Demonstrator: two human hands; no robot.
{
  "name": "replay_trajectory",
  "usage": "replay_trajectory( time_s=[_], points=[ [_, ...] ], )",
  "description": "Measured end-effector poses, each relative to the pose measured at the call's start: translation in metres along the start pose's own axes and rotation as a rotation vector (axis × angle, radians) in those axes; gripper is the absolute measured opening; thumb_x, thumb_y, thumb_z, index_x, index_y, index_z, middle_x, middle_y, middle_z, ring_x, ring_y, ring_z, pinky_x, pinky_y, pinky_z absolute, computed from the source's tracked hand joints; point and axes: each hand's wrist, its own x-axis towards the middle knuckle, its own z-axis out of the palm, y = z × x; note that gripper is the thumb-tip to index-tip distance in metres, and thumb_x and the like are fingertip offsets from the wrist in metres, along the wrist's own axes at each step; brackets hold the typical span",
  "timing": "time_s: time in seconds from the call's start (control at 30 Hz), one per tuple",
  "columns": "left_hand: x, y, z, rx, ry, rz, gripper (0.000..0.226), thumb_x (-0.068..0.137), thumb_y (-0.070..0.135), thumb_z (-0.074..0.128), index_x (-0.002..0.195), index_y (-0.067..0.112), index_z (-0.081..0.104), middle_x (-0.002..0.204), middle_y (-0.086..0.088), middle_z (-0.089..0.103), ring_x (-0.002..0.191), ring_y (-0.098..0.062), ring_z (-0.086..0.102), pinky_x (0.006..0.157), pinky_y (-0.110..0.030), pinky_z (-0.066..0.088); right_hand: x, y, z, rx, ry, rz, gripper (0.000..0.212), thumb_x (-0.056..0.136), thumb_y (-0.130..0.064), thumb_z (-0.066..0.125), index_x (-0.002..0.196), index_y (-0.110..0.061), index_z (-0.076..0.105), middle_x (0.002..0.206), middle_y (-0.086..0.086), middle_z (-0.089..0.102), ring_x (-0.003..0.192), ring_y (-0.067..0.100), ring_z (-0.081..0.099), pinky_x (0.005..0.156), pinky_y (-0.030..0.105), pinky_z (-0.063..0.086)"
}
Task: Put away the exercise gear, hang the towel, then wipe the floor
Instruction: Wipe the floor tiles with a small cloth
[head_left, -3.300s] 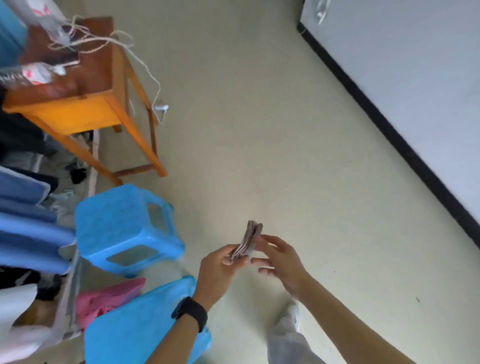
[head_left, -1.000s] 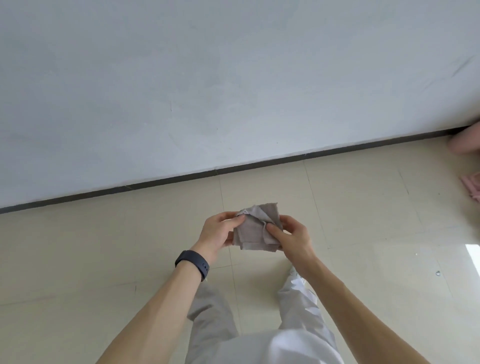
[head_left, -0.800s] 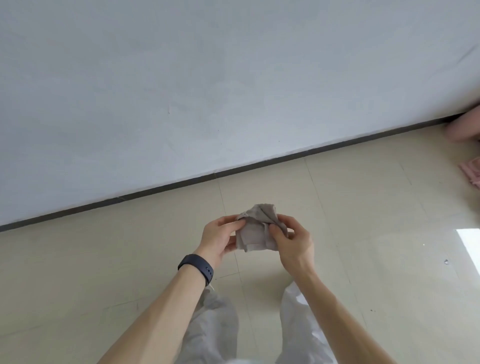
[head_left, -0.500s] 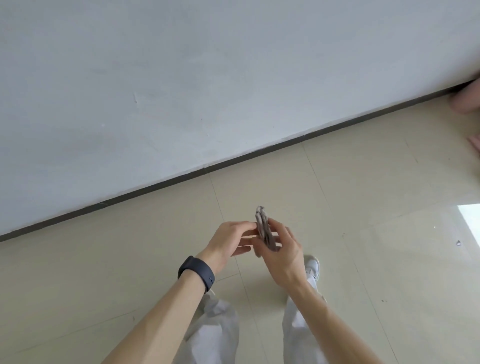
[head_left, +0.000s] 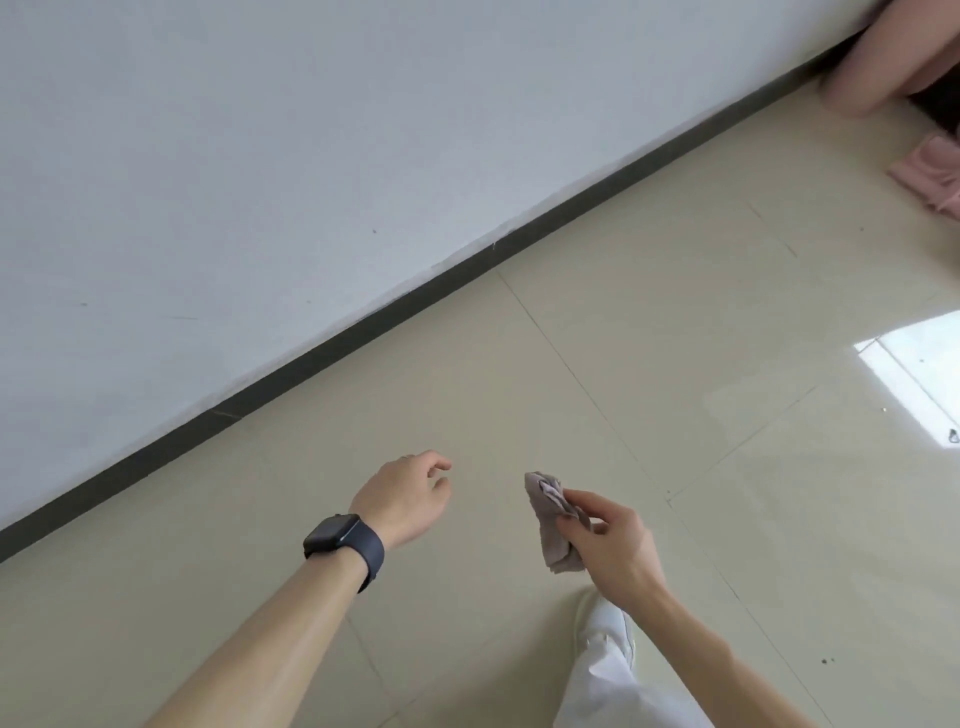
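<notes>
A small folded grey-brown cloth (head_left: 549, 522) is held above the beige tiled floor (head_left: 701, 332). My right hand (head_left: 608, 540) pinches it between thumb and fingers, low and right of centre. My left hand (head_left: 408, 493), with a dark watch on the wrist, hovers to the left of the cloth with loosely curled fingers and holds nothing. The two hands are apart.
A white wall (head_left: 260, 156) with a dark skirting board (head_left: 415, 306) runs diagonally across the view. A pink cloth (head_left: 930, 176) and a pink rounded object (head_left: 878, 62) lie at the top right. My white shoe (head_left: 605, 629) and trouser leg show below.
My left hand has let go of the cloth and moved away to the left. The cloth now stays in my right hand alone. The view has tilted further toward the floor.
</notes>
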Motion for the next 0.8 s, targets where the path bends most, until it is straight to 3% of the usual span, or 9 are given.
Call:
replay_trajectory(
  time_s=[0.1, 0.2, 0.3, 0.37, 0.5, 0.63, 0.73, 0.8],
  points=[
    [0.091, 0.013, 0.038, 0.223, 0.002, 0.049, 0.039, 0.097, 0.035, 0.042, 0.135, 0.033, 0.052, 0.141, 0.006, 0.052, 0.127, -0.017, 0.051, 0.097, -0.035, 0.047, 0.078, 0.051, -0.028, -0.084, 0.041, 0.003, 0.018, 0.093, -0.025, 0.059, 0.085, -0.017, 0.073, 0.068, 0.012, 0.068, 0.067, 0.028, 0.067, 0.051, 0.014, 0.047],
    [0.168, 0.037, 0.073, 0.351, 0.035, 0.093, 0.043, 0.098, 0.036, 0.041, 0.140, 0.031, 0.047, 0.145, 0.005, 0.047, 0.133, -0.020, 0.042, 0.099, -0.036, 0.046, 0.161, 0.111, -0.054, -0.253, 0.103, -0.010, 0.021, 0.093, -0.037, 0.055, 0.081, -0.026, 0.069, 0.063, 0.003, 0.065, 0.064, 0.024, 0.062, 0.060, 0.023, 0.049],
    [0.228, 0.068, 0.109, 0.448, 0.037, 0.177, 0.049, 0.099, 0.039, 0.044, 0.146, 0.030, 0.040, 0.155, 0.002, 0.035, 0.142, -0.021, 0.031, 0.107, -0.034, 0.037, 0.235, 0.165, -0.081, -0.354, 0.245, -0.051, 0.018, 0.095, -0.031, 0.055, 0.100, -0.039, 0.071, 0.083, -0.006, 0.063, 0.080, 0.019, 0.060, 0.070, 0.031, 0.047],
    [0.262, 0.090, 0.129, 0.501, 0.058, 0.232, 0.054, 0.098, 0.042, 0.045, 0.150, 0.030, 0.034, 0.161, -0.003, 0.025, 0.148, -0.023, 0.021, 0.114, -0.035, 0.029, 0.275, 0.185, -0.101, -0.361, 0.335, -0.087, 0.024, 0.097, -0.026, 0.054, 0.114, -0.034, 0.069, 0.094, -0.004, 0.060, 0.087, 0.021, 0.057, 0.072, 0.029, 0.042],
    [0.324, 0.133, 0.156, 0.591, 0.149, 0.319, 0.061, 0.098, 0.049, 0.043, 0.154, 0.034, 0.024, 0.166, -0.003, 0.007, 0.151, -0.026, 0.007, 0.118, -0.043, 0.021, 0.344, 0.196, -0.151, -0.378, 0.480, -0.167, 0.029, 0.098, -0.021, 0.052, 0.121, -0.032, 0.066, 0.108, -0.003, 0.058, 0.097, 0.022, 0.056, 0.075, 0.027, 0.038],
    [0.373, 0.148, 0.163, 0.644, 0.200, 0.250, 0.070, 0.095, 0.064, 0.035, 0.154, 0.048, -0.001, 0.164, 0.004, -0.021, 0.152, -0.030, -0.009, 0.117, -0.057, 0.013, 0.400, 0.188, -0.205, -0.384, 0.721, -0.245, 0.034, 0.099, -0.018, 0.047, 0.129, -0.027, 0.061, 0.126, -0.001, 0.057, 0.114, 0.026, 0.049, 0.084, 0.031, 0.039],
    [0.401, 0.145, 0.153, 0.669, 0.209, 0.153, 0.076, 0.089, 0.078, 0.025, 0.147, 0.055, -0.019, 0.160, 0.005, -0.031, 0.150, -0.033, -0.018, 0.113, -0.067, 0.009, 0.434, 0.196, -0.221, -0.566, 0.654, -0.236, 0.046, 0.102, -0.031, 0.041, 0.147, -0.025, 0.043, 0.152, 0.001, 0.042, 0.134, 0.030, 0.038, 0.107, 0.039, 0.036],
    [0.417, 0.147, 0.144, 0.638, 0.182, 0.095, 0.079, 0.083, 0.085, 0.020, 0.144, 0.058, -0.023, 0.159, 0.006, -0.035, 0.149, -0.032, -0.023, 0.112, -0.071, 0.005, 0.445, 0.210, -0.207, -0.663, 0.559, -0.194, 0.054, 0.104, -0.036, 0.032, 0.156, -0.026, 0.024, 0.165, -0.001, 0.015, 0.151, 0.023, 0.013, 0.121, 0.042, 0.017]
  ],
)
